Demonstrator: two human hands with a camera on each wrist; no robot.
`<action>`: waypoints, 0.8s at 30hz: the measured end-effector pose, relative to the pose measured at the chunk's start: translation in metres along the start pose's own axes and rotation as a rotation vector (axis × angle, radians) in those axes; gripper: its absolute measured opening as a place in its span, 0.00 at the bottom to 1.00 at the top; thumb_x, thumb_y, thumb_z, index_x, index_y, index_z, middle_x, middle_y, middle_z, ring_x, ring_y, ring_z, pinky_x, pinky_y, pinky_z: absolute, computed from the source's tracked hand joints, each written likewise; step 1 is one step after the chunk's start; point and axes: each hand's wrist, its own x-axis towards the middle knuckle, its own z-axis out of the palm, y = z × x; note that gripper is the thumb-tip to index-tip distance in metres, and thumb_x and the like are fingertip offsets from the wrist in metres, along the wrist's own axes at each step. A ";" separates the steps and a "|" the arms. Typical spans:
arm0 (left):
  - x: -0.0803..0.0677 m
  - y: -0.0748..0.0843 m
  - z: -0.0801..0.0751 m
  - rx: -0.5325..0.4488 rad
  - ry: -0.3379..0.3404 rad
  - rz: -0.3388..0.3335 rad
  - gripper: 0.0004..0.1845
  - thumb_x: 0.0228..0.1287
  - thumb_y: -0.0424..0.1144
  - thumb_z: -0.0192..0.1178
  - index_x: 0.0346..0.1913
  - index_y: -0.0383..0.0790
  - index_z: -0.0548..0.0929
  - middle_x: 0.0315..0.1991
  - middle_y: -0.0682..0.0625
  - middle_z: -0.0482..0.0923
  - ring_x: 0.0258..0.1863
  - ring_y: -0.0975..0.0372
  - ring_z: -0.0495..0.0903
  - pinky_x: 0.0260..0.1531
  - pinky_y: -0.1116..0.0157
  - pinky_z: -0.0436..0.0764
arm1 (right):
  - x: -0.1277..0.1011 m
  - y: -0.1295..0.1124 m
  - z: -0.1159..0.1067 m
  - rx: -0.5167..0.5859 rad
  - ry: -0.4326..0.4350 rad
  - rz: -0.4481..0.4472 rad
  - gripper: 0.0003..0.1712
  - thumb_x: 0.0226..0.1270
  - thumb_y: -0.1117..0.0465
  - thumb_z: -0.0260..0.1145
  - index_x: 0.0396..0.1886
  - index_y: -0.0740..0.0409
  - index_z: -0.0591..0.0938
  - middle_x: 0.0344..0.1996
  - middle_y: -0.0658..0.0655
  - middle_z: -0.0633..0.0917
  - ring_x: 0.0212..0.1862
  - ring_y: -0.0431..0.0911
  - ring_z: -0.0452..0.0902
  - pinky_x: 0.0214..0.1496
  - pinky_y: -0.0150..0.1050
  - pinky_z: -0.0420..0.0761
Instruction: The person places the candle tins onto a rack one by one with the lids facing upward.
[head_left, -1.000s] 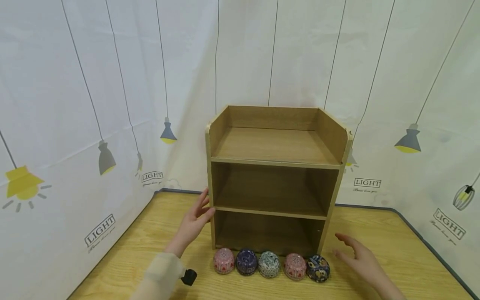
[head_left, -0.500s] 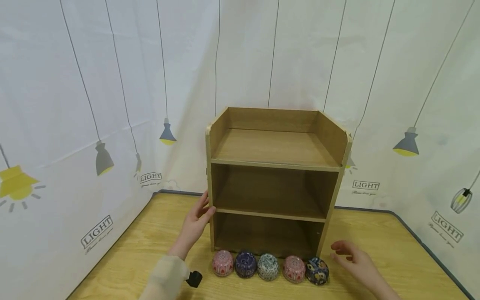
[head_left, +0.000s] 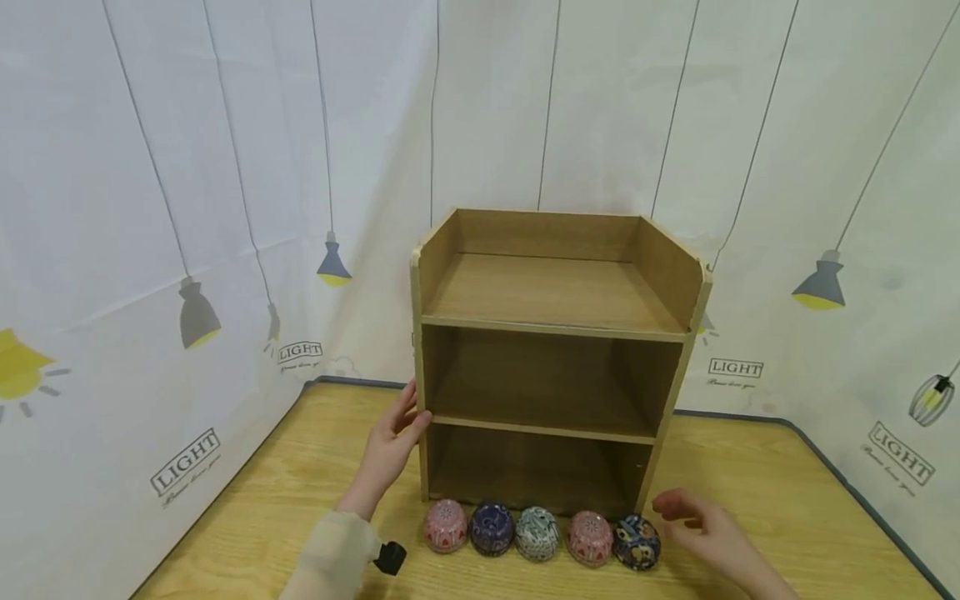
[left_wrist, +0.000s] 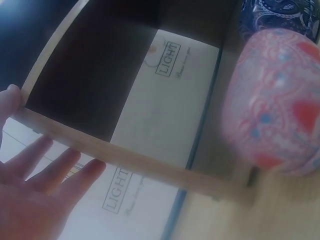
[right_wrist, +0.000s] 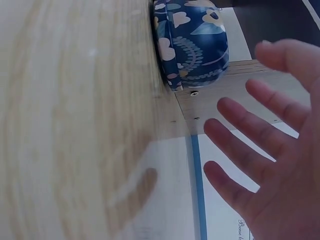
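A wooden three-tier shelf [head_left: 551, 358] stands on the table, all its tiers bare. My left hand [head_left: 395, 440] lies flat against its left side panel, thumb on the front edge; the left wrist view shows its straight fingers [left_wrist: 47, 167] by the panel edge [left_wrist: 125, 157]. Several patterned round tins sit in a row before the shelf: pink [head_left: 447, 526], dark purple [head_left: 492, 527], teal [head_left: 537, 532], pink [head_left: 589, 537], and navy floral [head_left: 637, 542]. My right hand [head_left: 693, 521] hovers just right of the navy tin [right_wrist: 192, 45], fingers [right_wrist: 250, 132] spread and holding nothing.
The wooden table [head_left: 757, 483] is walled by white curtains printed with lamps [head_left: 195, 312] at the back and both sides. A small black device [head_left: 390, 557] sits at my left wrist.
My right hand has drawn in leftward toward the navy tin. The left hand stays on the shelf's side. The view shifted slightly.
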 end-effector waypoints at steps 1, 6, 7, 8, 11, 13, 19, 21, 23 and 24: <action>0.000 0.000 0.000 -0.004 0.002 -0.003 0.32 0.70 0.36 0.58 0.74 0.42 0.61 0.67 0.33 0.65 0.60 0.42 0.71 0.53 0.51 0.77 | 0.000 0.001 0.000 0.007 -0.011 0.000 0.15 0.68 0.64 0.62 0.51 0.66 0.79 0.44 0.62 0.84 0.43 0.39 0.79 0.40 0.37 0.79; 0.003 -0.009 0.000 -0.011 0.009 0.012 0.32 0.70 0.35 0.59 0.74 0.43 0.62 0.66 0.35 0.67 0.60 0.42 0.71 0.51 0.51 0.78 | -0.002 0.001 0.002 0.024 -0.033 -0.023 0.17 0.66 0.61 0.65 0.52 0.64 0.78 0.45 0.59 0.83 0.44 0.41 0.79 0.42 0.38 0.79; 0.003 -0.009 0.000 -0.010 0.006 0.015 0.32 0.70 0.35 0.59 0.74 0.42 0.62 0.66 0.35 0.67 0.60 0.42 0.71 0.51 0.51 0.78 | -0.002 0.002 0.003 0.024 -0.035 -0.041 0.18 0.65 0.61 0.66 0.52 0.64 0.78 0.45 0.59 0.84 0.43 0.41 0.79 0.42 0.38 0.79; 0.003 -0.009 0.000 -0.008 0.004 0.013 0.32 0.70 0.36 0.58 0.74 0.42 0.62 0.66 0.35 0.67 0.60 0.42 0.71 0.51 0.51 0.78 | -0.003 0.002 0.003 0.027 -0.042 -0.061 0.18 0.65 0.62 0.66 0.53 0.65 0.78 0.45 0.60 0.84 0.44 0.41 0.79 0.42 0.38 0.79; 0.003 -0.010 0.001 -0.007 0.000 0.002 0.31 0.71 0.37 0.58 0.74 0.43 0.62 0.68 0.36 0.65 0.61 0.42 0.70 0.52 0.51 0.78 | -0.005 0.002 0.004 0.047 -0.059 -0.105 0.21 0.64 0.63 0.67 0.55 0.67 0.78 0.45 0.61 0.84 0.44 0.42 0.80 0.42 0.38 0.80; 0.003 -0.010 0.002 -0.006 -0.003 -0.009 0.31 0.71 0.38 0.58 0.74 0.43 0.61 0.68 0.36 0.64 0.62 0.42 0.69 0.53 0.52 0.78 | -0.006 0.002 0.005 0.056 -0.072 -0.124 0.23 0.63 0.64 0.68 0.56 0.68 0.77 0.46 0.61 0.84 0.44 0.42 0.79 0.42 0.38 0.80; 0.003 -0.013 0.003 0.012 -0.009 -0.025 0.32 0.71 0.40 0.57 0.75 0.43 0.60 0.70 0.36 0.61 0.63 0.43 0.68 0.53 0.53 0.77 | -0.006 0.002 0.008 0.033 -0.102 -0.162 0.28 0.59 0.62 0.71 0.58 0.69 0.76 0.48 0.64 0.83 0.44 0.41 0.79 0.42 0.39 0.81; 0.003 -0.014 0.002 0.019 -0.005 -0.025 0.33 0.71 0.40 0.57 0.75 0.43 0.59 0.70 0.36 0.61 0.63 0.43 0.68 0.53 0.53 0.77 | -0.005 0.002 0.009 0.011 -0.107 -0.158 0.29 0.58 0.61 0.72 0.59 0.67 0.77 0.50 0.65 0.82 0.45 0.41 0.79 0.43 0.40 0.81; 0.002 -0.014 0.002 0.023 -0.003 -0.025 0.33 0.72 0.41 0.57 0.75 0.44 0.59 0.70 0.36 0.61 0.63 0.44 0.68 0.54 0.53 0.77 | -0.003 0.001 0.010 -0.014 -0.115 -0.148 0.31 0.58 0.58 0.73 0.60 0.64 0.77 0.52 0.66 0.81 0.46 0.42 0.78 0.44 0.41 0.81; 0.002 -0.014 0.002 0.022 -0.006 -0.021 0.33 0.72 0.41 0.57 0.75 0.43 0.59 0.70 0.35 0.61 0.64 0.43 0.68 0.54 0.52 0.77 | -0.003 0.001 0.011 -0.027 -0.121 -0.143 0.32 0.57 0.57 0.74 0.61 0.63 0.77 0.53 0.66 0.80 0.46 0.42 0.78 0.44 0.40 0.81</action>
